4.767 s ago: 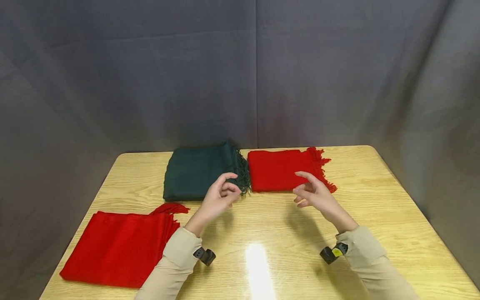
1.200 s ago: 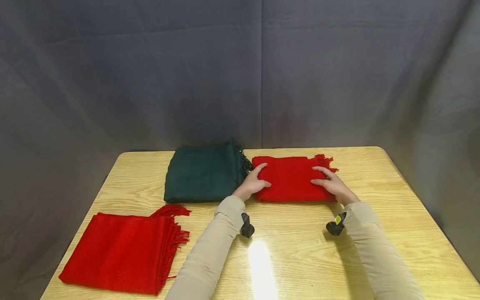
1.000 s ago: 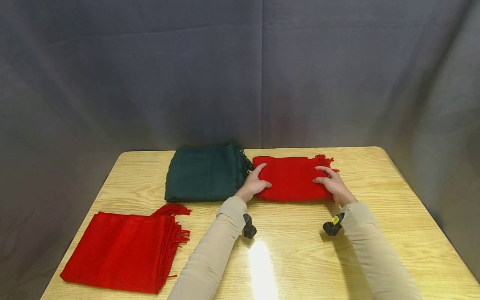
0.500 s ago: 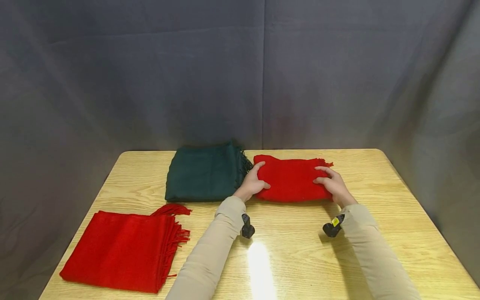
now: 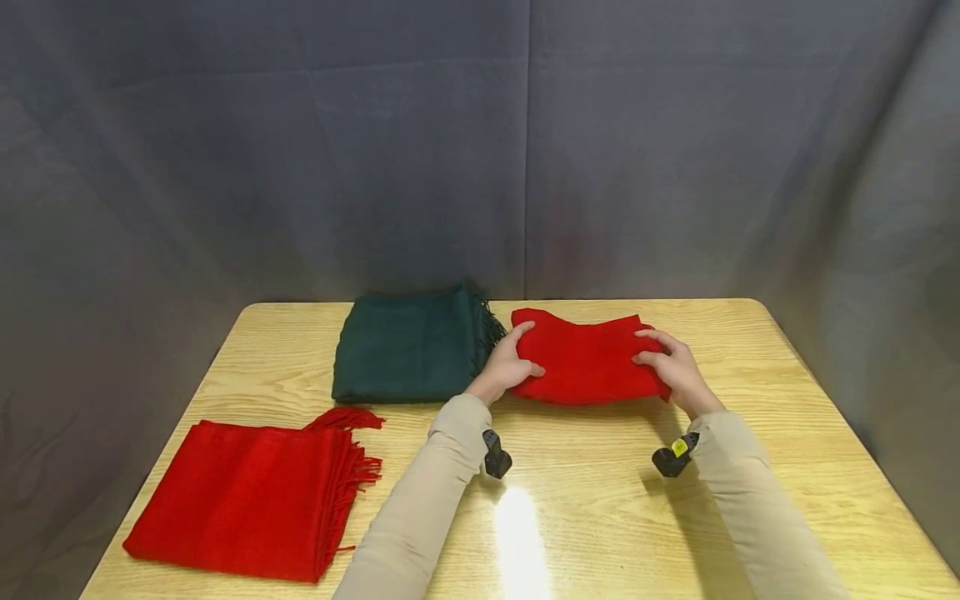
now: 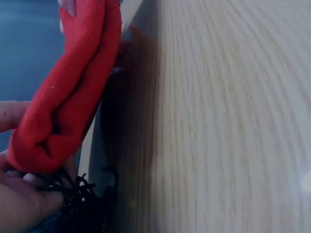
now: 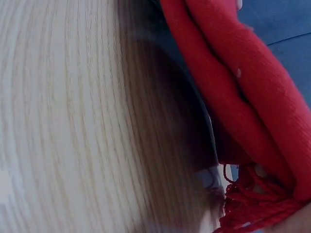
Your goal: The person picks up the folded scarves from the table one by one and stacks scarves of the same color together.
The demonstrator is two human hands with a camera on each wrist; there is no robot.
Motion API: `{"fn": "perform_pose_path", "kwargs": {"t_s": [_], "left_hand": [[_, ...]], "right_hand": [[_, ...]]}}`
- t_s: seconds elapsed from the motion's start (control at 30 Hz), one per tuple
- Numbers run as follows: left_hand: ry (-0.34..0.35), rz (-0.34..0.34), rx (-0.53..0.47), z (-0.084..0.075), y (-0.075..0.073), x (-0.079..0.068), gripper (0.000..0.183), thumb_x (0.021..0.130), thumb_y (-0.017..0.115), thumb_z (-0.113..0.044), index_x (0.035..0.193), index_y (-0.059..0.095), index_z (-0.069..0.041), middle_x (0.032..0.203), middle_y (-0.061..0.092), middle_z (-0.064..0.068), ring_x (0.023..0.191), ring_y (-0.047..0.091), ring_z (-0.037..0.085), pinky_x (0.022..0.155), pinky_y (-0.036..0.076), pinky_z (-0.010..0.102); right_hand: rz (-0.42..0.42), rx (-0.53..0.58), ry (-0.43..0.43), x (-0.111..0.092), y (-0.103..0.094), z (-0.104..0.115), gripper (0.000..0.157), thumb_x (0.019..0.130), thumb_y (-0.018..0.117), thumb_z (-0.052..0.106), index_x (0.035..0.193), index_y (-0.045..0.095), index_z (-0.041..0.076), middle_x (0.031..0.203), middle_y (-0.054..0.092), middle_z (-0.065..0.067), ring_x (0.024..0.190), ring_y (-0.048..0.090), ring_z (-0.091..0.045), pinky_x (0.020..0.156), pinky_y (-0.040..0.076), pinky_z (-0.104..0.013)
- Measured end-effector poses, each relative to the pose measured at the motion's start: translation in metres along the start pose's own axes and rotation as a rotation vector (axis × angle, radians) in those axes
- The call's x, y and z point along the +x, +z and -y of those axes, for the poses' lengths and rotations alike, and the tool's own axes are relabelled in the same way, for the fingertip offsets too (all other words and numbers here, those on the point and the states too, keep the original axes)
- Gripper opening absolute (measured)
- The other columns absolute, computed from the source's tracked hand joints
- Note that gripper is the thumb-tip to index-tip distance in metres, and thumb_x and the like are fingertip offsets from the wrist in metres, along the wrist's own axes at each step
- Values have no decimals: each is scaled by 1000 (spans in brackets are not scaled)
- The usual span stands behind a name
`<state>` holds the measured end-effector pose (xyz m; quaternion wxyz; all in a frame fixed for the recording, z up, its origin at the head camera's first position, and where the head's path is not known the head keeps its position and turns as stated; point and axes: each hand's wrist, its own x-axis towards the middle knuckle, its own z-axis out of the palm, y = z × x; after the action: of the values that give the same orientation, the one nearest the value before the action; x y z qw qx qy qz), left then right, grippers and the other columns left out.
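Note:
Both hands hold a folded red fringed scarf by its two ends at the back of the table. Its middle sags a little between them. My left hand grips the left end, thumb and fingers around the fold; the left wrist view shows the scarf raised off the wood. My right hand grips the right end. Red fringe hangs below that end in the right wrist view, where most of the hand is hidden. A folded dark green scarf lies just left of my left hand.
Another folded red scarf lies at the table's front left, its fringe toward the right. Grey curtains stand behind and beside the wooden table. Light glares off the tabletop near the front middle.
My hands moved from above the table to the back red scarf and took hold of its ends. Over the last second it has risen off the table, its middle sagging and its fringe passing from sight.

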<state>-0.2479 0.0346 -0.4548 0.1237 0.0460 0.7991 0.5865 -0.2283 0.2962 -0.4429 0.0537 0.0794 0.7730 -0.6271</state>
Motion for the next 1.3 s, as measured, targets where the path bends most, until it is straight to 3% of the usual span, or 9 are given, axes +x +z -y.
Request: {"fn": "perform_pose_path", "kwargs": {"t_s": [0.3, 0.6, 1.3], "left_hand": [[33, 22, -18, -9, -1, -10, 76, 74, 68, 3, 139, 36, -19, 137, 38, 8, 120, 38, 27, 91, 42, 38], [81, 34, -19, -19, -1, -16, 76, 72, 69, 2, 138, 37, -19, 133, 42, 8, 113, 43, 26, 88, 44, 37], [143, 73, -24, -30, -7, -35, 76, 72, 70, 2, 138, 37, -20, 129, 43, 8, 108, 45, 26, 80, 48, 32]], "right_hand": [[-12, -59, -42, -8, -4, 9, 41, 84, 55, 5, 124, 48, 5, 118, 44, -9, 79, 52, -7, 64, 49, -20], [-11, -24, -68, -16, -11, 17, 33, 85, 56, 6, 117, 53, 14, 104, 47, 3, 78, 54, -8, 64, 50, -22], [6, -13, -177, -40, -14, 27, 30, 87, 57, 6, 112, 57, 23, 95, 53, 9, 73, 58, -6, 61, 52, -24]]}}
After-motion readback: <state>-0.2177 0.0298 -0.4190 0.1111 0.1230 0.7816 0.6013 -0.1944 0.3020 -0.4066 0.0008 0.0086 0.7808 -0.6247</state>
